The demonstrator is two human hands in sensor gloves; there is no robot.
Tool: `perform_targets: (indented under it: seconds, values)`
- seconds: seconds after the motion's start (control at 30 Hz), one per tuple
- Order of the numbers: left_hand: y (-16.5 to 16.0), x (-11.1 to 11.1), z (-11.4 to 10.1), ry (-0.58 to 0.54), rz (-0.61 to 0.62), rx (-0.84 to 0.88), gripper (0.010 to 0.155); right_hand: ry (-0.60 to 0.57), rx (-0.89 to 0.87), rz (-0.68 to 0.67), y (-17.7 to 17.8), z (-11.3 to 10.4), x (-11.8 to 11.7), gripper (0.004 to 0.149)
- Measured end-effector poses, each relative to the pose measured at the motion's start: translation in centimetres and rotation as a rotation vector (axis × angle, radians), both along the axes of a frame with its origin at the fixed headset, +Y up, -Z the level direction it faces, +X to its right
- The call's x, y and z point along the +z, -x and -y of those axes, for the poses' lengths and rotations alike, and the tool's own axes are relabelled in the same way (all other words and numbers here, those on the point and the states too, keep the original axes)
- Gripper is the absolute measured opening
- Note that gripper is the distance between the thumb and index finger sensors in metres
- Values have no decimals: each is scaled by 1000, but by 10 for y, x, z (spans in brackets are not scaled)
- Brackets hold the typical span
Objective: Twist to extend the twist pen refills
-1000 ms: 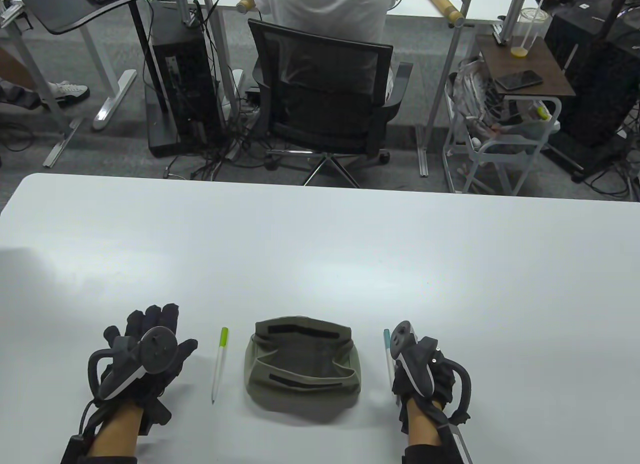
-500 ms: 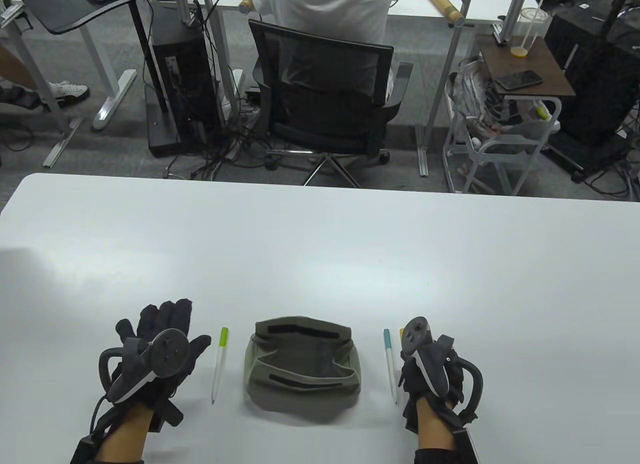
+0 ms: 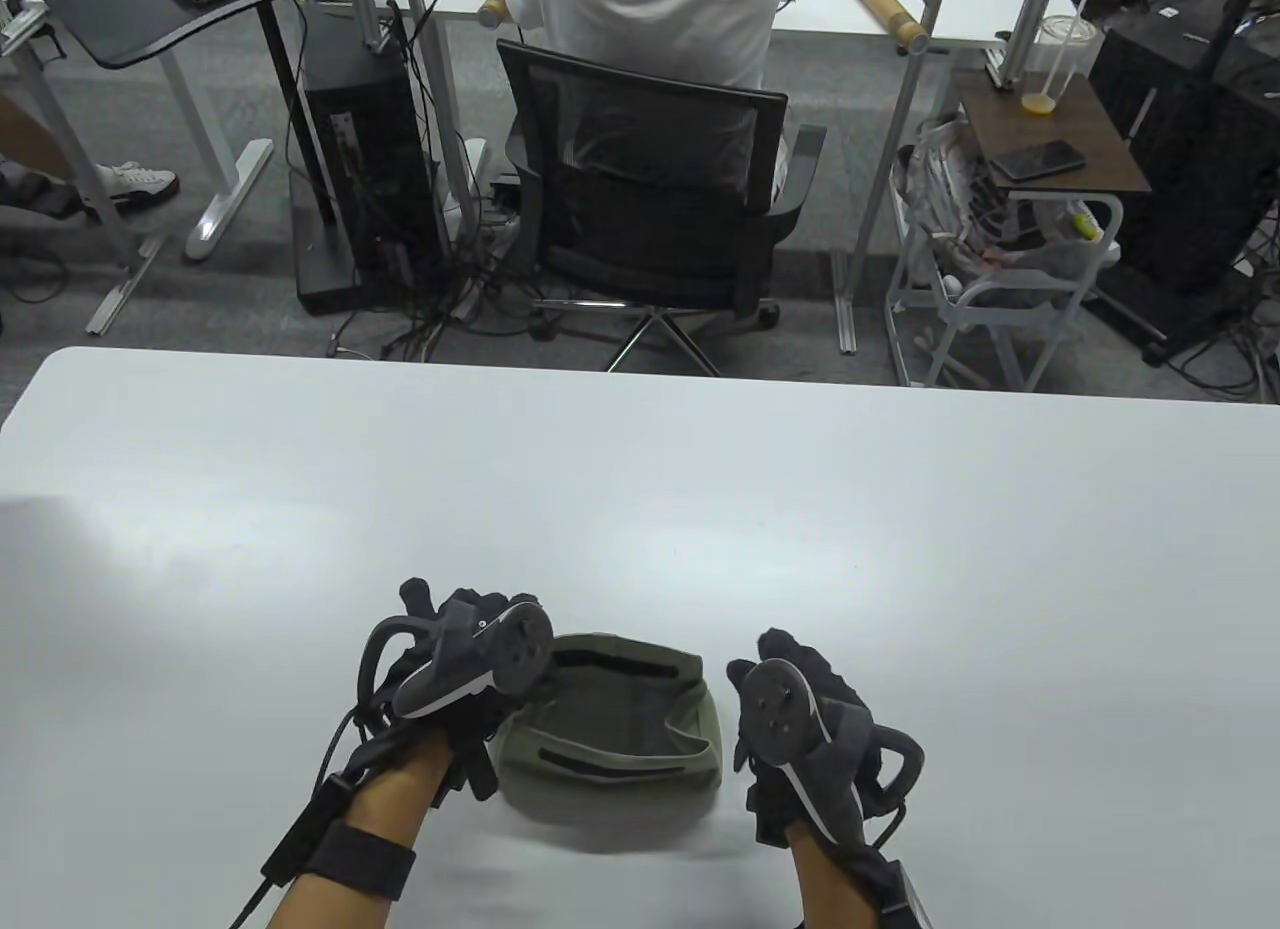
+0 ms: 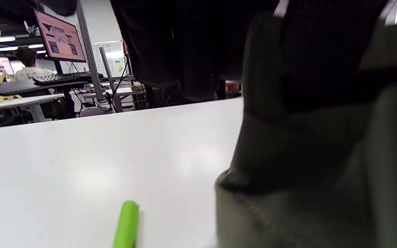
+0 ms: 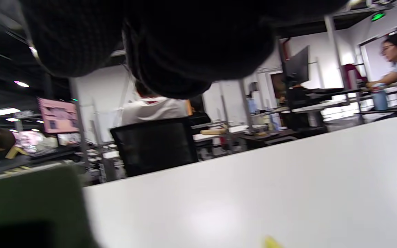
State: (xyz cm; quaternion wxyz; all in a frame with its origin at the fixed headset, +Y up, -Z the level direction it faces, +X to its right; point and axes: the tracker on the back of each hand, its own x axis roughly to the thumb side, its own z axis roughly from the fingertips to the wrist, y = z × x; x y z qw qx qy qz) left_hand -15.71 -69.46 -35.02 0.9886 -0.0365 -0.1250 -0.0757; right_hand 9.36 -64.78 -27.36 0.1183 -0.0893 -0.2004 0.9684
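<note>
An olive fabric pouch (image 3: 640,714) lies open on the white table (image 3: 640,489) near its front edge. My left hand (image 3: 490,609) is over the pouch's left end, its fingers at the pouch's rim; a grip does not show. The green cap of a white pen (image 4: 126,224) lies on the table beside the pouch (image 4: 305,155) in the left wrist view; the hand hides the pen in the table view. My right hand (image 3: 775,659) hovers just right of the pouch, holding nothing I can see. A yellow pen end (image 5: 271,243) shows below it. The teal-capped pen is hidden.
The table's far half is bare white surface. Beyond its far edge stand an office chair (image 3: 650,199) with a seated person, a computer tower (image 3: 360,169) and a small side cart (image 3: 1020,269).
My left hand moved right, over the green pen, to the pouch's left end. My right hand moved left and forward, covering the teal pen beside the pouch.
</note>
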Motion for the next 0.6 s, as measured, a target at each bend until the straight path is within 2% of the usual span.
perform_targets:
  seconds: [0.1, 0.17, 0.2, 0.23, 0.27, 0.3, 0.37, 0.47, 0.6]
  values:
    - [-1, -2, 8, -6, 12, -34, 58, 36, -5, -132, 27, -4, -4, 49]
    - [1, -3, 12, -8, 21, 15, 52, 101, -42, -242, 47, 10, -14, 45]
    - [2, -3, 13, -14, 9, 66, 52, 55, -25, -236, 58, 21, -16, 43]
    - [4, -3, 13, -13, 8, 92, 49, -3, 71, -247, 67, 33, -19, 42]
    - [4, -3, 14, -10, 6, 89, 49, 20, 173, -261, 73, 40, -21, 42]
    - [5, -3, 14, -7, 3, 75, 49, 69, 270, -310, 80, 48, -22, 43]
    - [5, -3, 14, -10, 3, 68, 48, 97, 260, -362, 84, 58, -24, 46]
    - [4, -5, 14, -6, -9, 61, 47, 255, 247, -432, 89, 75, -28, 52]
    - [2, -9, 15, -21, -17, 46, 47, 451, 343, -441, 99, 91, -25, 68]
